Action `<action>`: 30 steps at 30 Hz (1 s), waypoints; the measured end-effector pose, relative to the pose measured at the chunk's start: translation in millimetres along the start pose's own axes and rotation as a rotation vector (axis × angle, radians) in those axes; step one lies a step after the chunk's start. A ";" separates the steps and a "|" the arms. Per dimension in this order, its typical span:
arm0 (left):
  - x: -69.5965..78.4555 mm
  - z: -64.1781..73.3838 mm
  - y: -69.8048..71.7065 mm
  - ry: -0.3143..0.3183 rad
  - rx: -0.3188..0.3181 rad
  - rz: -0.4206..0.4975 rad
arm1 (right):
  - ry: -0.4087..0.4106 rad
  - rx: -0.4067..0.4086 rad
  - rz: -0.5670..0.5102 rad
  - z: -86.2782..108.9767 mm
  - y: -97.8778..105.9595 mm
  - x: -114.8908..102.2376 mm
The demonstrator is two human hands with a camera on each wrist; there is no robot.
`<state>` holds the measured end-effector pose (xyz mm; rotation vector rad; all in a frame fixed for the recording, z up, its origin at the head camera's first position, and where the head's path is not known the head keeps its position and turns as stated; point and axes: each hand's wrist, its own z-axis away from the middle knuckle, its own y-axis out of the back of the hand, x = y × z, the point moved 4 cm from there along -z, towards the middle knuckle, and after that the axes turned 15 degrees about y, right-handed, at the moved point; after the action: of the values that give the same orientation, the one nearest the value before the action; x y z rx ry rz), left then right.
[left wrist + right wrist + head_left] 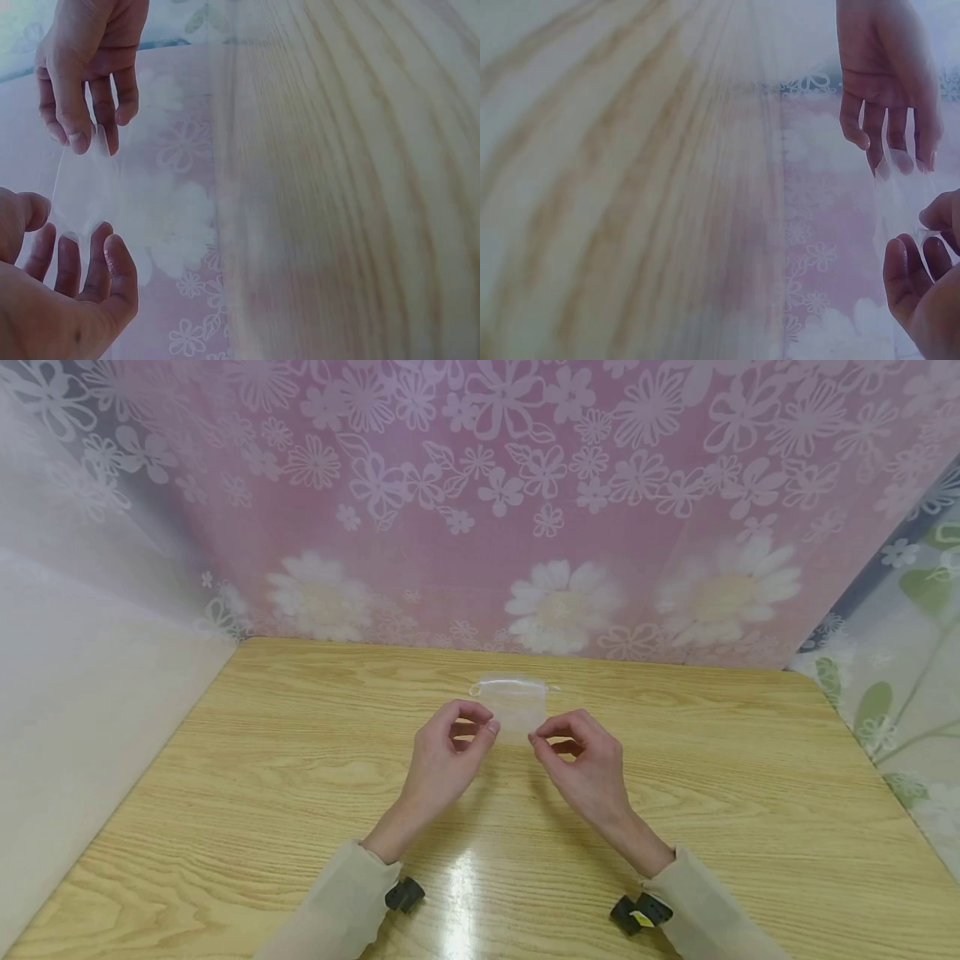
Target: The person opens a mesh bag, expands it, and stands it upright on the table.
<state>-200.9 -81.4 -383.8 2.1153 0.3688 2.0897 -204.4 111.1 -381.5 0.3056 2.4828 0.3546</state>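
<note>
A small, sheer white drawstring pouch is held up over the table, with a small cord loop at its far left and another on the far right. My left hand pinches its near left corner between thumb and fingers. At the near right corner, my right hand does the same with its fingertips. In the left wrist view the thin fabric spans between both hands. Seen from the right wrist, the pouch looks slack and see-through, and fingers cover part of it.
The wood-grain table spreads under both hands, with a light reflection near its front. A pink flowered curtain hangs along the back edge. Pale curtains flank both sides. Black wrist cameras sit at the beige sleeves.
</note>
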 end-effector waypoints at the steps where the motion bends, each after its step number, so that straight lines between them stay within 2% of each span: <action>1: -0.1 -0.3 0.1 0.006 0.003 0.009 | 0.011 0.000 -0.008 -0.2 0.1 -0.7; 7: 0.6 -0.3 0.3 0.005 0.005 0.042 | 0.017 0.003 -0.043 -1.2 0.8 -1.9; 13: 2.5 0.5 0.5 -0.008 -0.012 0.027 | -0.005 0.003 -0.113 -1.5 3.0 -2.1; 21: 6.0 1.2 0.5 -0.025 -0.022 0.009 | -0.237 0.082 -0.197 -1.0 6.4 4.8; 24: 6.5 1.9 -0.9 -0.029 -0.028 0.004 | -0.285 0.089 -0.189 -0.8 8.0 7.1; 30: 4.5 1.3 -2.9 -0.022 -0.029 0.037 | -0.327 0.095 -0.188 -0.3 10.2 8.5</action>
<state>-199.8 -77.3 -380.3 2.1432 0.2974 2.0766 -209.9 123.2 -382.6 0.1521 2.1865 0.0990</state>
